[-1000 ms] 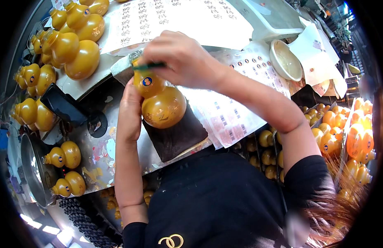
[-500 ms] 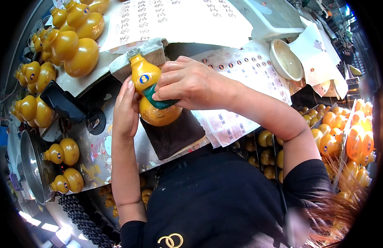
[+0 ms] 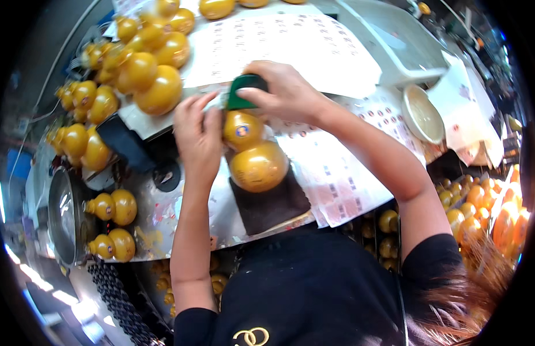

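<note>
An amber gourd-shaped bottle lies with its neck end away from me. Its smaller bulb bears a round blue label. Beneath it is a dark brown cloth or pad. My right hand is closed on a green flat scraper, held over the neck end, which it hides. Left of the small bulb is my left hand, fingers loosely bent and apart; contact with the neck cannot be made out. A pale cloth behind the neck is mostly covered by the hands.
Several amber gourds stand at the far left, and two more lie beside a metal pan. Printed sheets spread to the right, near a pale bowl. A black phone-like object leans on a stand. Gourd-filled racks are below right.
My right hand has moved the green scraper from the gourd's waist to above its neck end. The left hand has come off the gourd's side. The whole view has shifted.
</note>
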Action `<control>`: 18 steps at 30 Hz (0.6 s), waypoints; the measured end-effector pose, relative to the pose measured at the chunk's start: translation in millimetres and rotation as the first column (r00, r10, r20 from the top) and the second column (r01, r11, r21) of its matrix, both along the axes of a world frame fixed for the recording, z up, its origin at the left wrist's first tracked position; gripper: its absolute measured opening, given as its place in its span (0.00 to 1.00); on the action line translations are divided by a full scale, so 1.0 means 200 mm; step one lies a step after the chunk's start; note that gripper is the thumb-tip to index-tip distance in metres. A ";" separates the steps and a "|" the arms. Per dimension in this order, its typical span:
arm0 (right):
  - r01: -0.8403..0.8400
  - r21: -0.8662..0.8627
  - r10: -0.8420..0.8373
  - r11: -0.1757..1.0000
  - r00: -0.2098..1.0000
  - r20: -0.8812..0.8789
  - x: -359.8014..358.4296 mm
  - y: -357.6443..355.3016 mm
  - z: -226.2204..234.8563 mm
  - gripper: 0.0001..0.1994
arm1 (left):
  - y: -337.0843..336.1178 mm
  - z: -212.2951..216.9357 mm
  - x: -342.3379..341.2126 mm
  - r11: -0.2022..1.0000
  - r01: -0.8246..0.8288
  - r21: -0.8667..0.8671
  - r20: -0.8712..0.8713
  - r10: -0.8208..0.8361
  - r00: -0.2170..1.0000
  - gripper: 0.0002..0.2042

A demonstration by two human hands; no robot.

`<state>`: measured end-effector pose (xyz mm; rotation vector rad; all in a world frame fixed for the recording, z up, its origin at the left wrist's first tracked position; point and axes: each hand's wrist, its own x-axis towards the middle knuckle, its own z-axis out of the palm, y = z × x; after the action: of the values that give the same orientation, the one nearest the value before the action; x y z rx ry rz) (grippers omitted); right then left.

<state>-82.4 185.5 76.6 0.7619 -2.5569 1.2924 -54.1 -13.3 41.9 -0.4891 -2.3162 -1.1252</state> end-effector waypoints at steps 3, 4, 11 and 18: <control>0.071 -0.201 -0.058 0.977 0.996 0.070 0.05 0.04 0.01 0.14 | 0.00 0.04 -0.14 0.984 0.050 -0.170 -0.016 -0.054 0.998 0.07; 0.135 -0.241 -0.102 0.961 0.984 0.145 0.09 0.06 0.03 0.13 | -0.01 0.06 -0.14 0.981 0.044 -0.187 -0.006 -0.046 0.999 0.06; 0.321 -0.592 -0.175 0.740 0.941 0.291 0.25 0.27 -0.12 0.12 | -0.13 0.25 0.19 0.920 0.360 0.155 0.390 -0.392 0.833 0.07; 0.227 -0.700 0.060 0.677 0.931 0.360 0.28 0.17 -0.15 0.10 | -0.60 0.36 0.77 0.967 -0.108 0.230 0.218 0.057 0.974 0.01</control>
<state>-26.5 219.6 46.7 0.2340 -1.9098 2.3634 99.2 -133.5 113.2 -0.1878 -2.3066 -1.4527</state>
